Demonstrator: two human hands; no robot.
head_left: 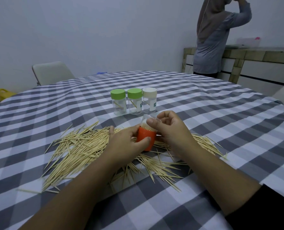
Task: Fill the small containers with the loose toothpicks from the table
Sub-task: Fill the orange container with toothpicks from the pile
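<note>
A spread of loose toothpicks [81,146] is seen across the near middle of the checked worktop [204,113], reaching from left of the hands to right of them. An orange cap [145,138] is gripped by the left hand [126,143], thumb across its front, above the pile. A clear container [150,123], packed with toothpicks, is pinched at its upper end by the right hand [171,130], fingers curled. Toward the far middle, 3 capped containers [133,103] are stood upright in a touching row: 2 green-lidded, 1 white-lidded.

Orange-capped container [145,140] tilted, seemingly full, loose toothpicks [81,150] scattered, three capped containers [133,103] upright
</note>
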